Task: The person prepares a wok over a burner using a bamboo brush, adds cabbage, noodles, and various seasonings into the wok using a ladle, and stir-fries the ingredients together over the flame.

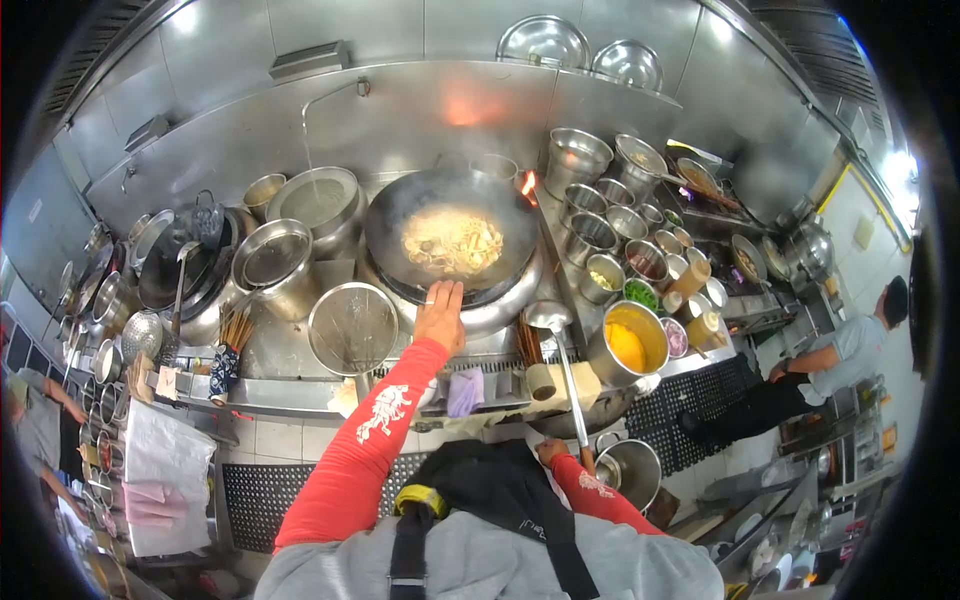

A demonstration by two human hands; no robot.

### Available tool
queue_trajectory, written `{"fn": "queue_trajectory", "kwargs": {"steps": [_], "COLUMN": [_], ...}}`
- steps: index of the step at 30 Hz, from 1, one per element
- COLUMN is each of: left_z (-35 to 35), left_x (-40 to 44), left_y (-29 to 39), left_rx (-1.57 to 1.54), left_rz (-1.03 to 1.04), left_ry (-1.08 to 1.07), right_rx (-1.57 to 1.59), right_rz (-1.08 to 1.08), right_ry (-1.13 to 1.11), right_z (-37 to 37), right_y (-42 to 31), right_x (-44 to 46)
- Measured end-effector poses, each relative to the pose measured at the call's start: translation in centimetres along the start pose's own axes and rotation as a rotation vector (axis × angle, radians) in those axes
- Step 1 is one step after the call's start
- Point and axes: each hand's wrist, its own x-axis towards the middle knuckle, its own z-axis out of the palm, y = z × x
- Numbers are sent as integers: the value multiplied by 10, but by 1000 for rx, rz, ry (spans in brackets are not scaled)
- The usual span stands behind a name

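My left hand (439, 316) reaches forward, palm down, with its fingers stretched out at the near rim of a dark wok (395, 245). Whether the fingertips touch the rim I cannot tell. In the wok lies a pale brown, steaming stir-fry (452, 240) of sliced pieces. My right hand (550, 452) is low by my waist, its fingers curled; what is in them, if anything, is hidden. Just right of it passes the handle of a long ladle (549, 315), whose bowl rests on the counter right of the wok.
A mesh strainer (353, 328) and lidded pots stand left of the wok. Flame (528, 183) shows at its right rim. Ingredient tins and a pot of yellow liquid (627, 345) crowd the right counter. A person (850, 350) stands at right, another (45, 420) at left.
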Motion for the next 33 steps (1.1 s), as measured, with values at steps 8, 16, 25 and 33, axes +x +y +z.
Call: {"fn": "queue_trajectory", "kwargs": {"steps": [8, 16, 25, 33], "left_z": [2, 7, 11, 14], "left_x": [5, 11, 11, 10], "left_y": [1, 3, 8, 6], "left_rx": [42, 82, 64, 78], "left_rz": [56, 125, 138, 139], "left_ry": [-94, -125, -85, -68], "right_rx": [1424, 1591, 1916, 2328], "right_rz": [564, 441, 350, 191], "right_ry": [248, 622, 630, 494], "right_z": [15, 76, 129, 169], "right_y": [-24, -26, -15, 7], "right_x": [83, 137, 174, 205]}}
